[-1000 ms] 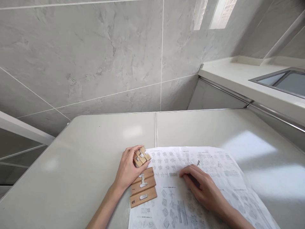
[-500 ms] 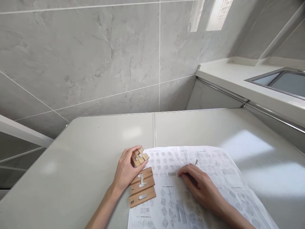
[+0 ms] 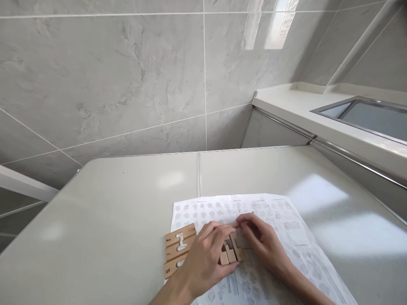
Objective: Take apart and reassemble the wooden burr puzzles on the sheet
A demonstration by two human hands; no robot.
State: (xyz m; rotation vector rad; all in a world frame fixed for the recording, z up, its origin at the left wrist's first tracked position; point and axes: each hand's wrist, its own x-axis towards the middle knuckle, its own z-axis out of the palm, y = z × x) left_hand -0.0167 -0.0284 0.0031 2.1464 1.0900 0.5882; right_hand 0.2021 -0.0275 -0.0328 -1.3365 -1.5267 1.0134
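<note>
My left hand (image 3: pixel 208 258) is closed around a small group of notched wooden puzzle pieces (image 3: pixel 231 252), held over the printed sheet. Its fingers cover part of them. Close by on the right, my right hand (image 3: pixel 263 239) has its thumb and fingertips drawn together near the top of the group; whatever they pinch is too small to make out. Partly behind my left hand, wooden slats (image 3: pixel 180 245) with cut-out slots and handwritten numbers lie side by side on the sheet's left edge.
A large white sheet (image 3: pixel 288 237) with rows of printed diagrams lies on the pale table (image 3: pixel 136 203). A seam runs across the tabletop. Beyond stands a grey tiled wall (image 3: pixel 127 76), and at the right a white counter (image 3: pixel 282 99) has a metal-framed inset.
My left hand has carried the puzzle pieces rightward from beside the slats to my right hand. My right fingertips have come up to them. The view has shifted slightly.
</note>
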